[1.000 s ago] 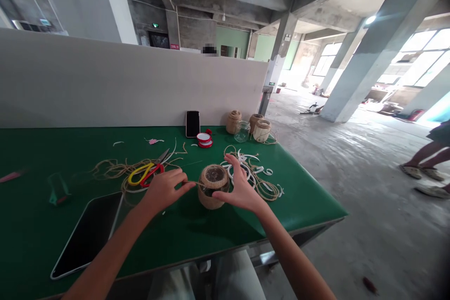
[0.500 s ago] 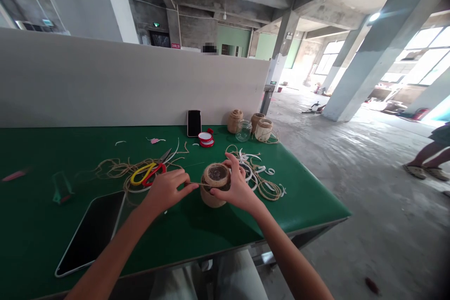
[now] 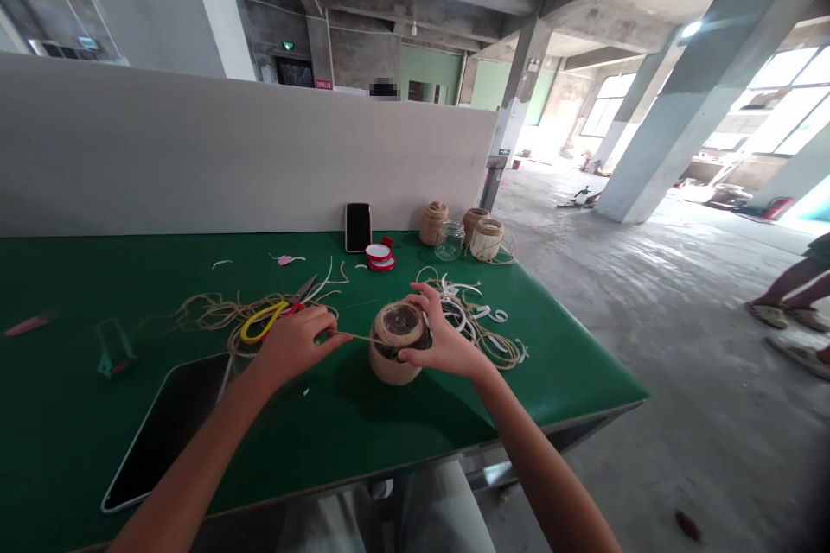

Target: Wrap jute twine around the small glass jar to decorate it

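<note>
A glass jar wrapped in brown twine (image 3: 395, 370) stands upright on the green table (image 3: 402, 428), its round mouth facing up. My right hand (image 3: 441, 337) grips it from the right, thumb on the near side and fingers on the far side. Left of the jar, my left hand (image 3: 298, 346) pinches a strand of twine (image 3: 359, 337) that runs tautly to the jar's neck. A band of bare glass shows below the neck. Scissors with yellow and red handles (image 3: 263, 321) lie just behind my left hand, which partly covers them.
A tablet (image 3: 165, 432) lies at the left front, with a phone (image 3: 358, 227) leaning on the white partition (image 3: 246, 155). Tape rolls (image 3: 379, 257), a clear jar (image 3: 449, 240) and several wrapped jars (image 3: 433, 223) stand at the back. Loose twine (image 3: 499, 350) lies right. A person's legs (image 3: 788, 281) show far right.
My left hand has drawn back to the left, and a longer length of twine now stretches between it and the jar. Another shoe has come into view at the far right.
</note>
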Demonstrator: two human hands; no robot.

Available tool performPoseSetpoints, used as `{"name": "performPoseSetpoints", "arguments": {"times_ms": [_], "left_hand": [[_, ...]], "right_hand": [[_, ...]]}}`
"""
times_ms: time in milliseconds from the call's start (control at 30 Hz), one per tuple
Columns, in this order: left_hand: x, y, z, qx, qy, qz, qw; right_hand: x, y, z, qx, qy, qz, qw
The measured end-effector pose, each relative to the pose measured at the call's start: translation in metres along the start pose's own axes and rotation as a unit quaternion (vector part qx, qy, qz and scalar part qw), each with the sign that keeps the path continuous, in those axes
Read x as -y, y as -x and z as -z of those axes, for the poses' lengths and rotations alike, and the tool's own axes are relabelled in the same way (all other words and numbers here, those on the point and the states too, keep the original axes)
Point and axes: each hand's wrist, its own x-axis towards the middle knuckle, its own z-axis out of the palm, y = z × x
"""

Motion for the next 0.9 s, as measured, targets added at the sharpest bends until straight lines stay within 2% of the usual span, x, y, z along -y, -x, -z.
{"name": "performPoseSetpoints", "arguments": {"times_ms": [133,400,700,800,900], "left_hand": [[0.000,0.004,0.001,0.002,0.016,0.009,1.000],[-0.007,0.005,0.005,0.014,0.043,0.031,0.999],[-0.012,0.008,0.004,0.009,0.047,0.044,0.998],[-0.014,0.007,0.008,0.011,0.040,0.041,0.998],[-0.017,0.007,0.013,0.012,0.035,0.025,0.999]], "right_hand": [[0.000,0.001,0.001,0.007,-0.008,-0.001,1.000],[0.002,0.008,0.003,-0.029,0.035,0.012,0.999],[0.006,0.012,-0.025,-0.157,0.178,-0.034,0.971],[0.006,0.009,-0.025,-0.154,0.170,-0.031,0.973],[0.006,0.009,-0.018,-0.126,0.143,-0.029,0.981]]}}
